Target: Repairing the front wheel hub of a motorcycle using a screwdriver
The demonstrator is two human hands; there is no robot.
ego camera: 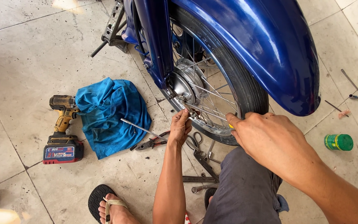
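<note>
Spoked wheel (212,89): both hands (180,126) closed near hub (183,85) and rim, scattered tools (199,157) just beneath.

Motorcycle repair workshop, floor-level work area. Evidence: blue motorcycle, front wheel (212,91) and fender (270,45) just above the fingers; pliers (152,143), wrenches (199,166) and scissors (193,141) scattered on the pale tiled floor (21,54) below the fingers; cordless impact driver (63,128) and blue rag (110,114) to their left.

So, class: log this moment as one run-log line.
left hand: at wheel hub | right hand: gripping tyre, yellow-tipped tool | floor: pliers, cordless driver
</note>
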